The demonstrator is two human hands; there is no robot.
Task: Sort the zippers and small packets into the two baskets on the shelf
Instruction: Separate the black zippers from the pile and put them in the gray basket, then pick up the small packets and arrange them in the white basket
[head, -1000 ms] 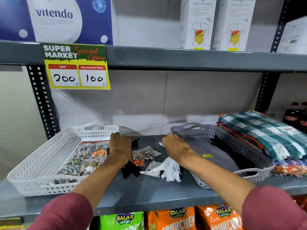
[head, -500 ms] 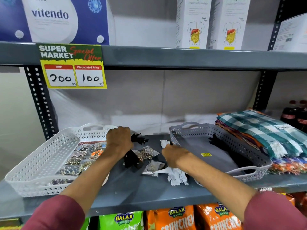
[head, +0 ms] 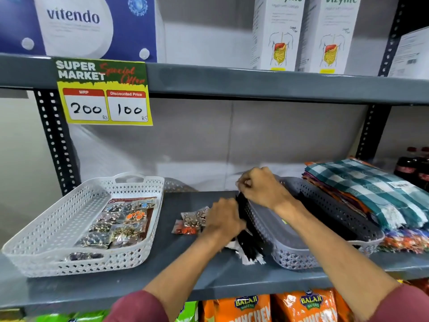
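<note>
A white basket on the left of the grey shelf holds several small packets. A grey basket stands on the right, with dark zippers lying inside it. Between the baskets, my left hand and my right hand both grip a bundle of black and white zippers at the grey basket's left rim. The bundle's lower ends trail on the shelf. Two loose packets lie just left of my left hand.
Folded checked cloths are stacked right of the grey basket, with dark bottles behind them. The upper shelf edge carries a price sign. Snack bags fill the shelf below. A black upright stands at the left.
My left hand moved right from the white basket's edge with the black zippers. My right hand rose to the grey basket's rim, and both hands now hold the black and white bundle together.
</note>
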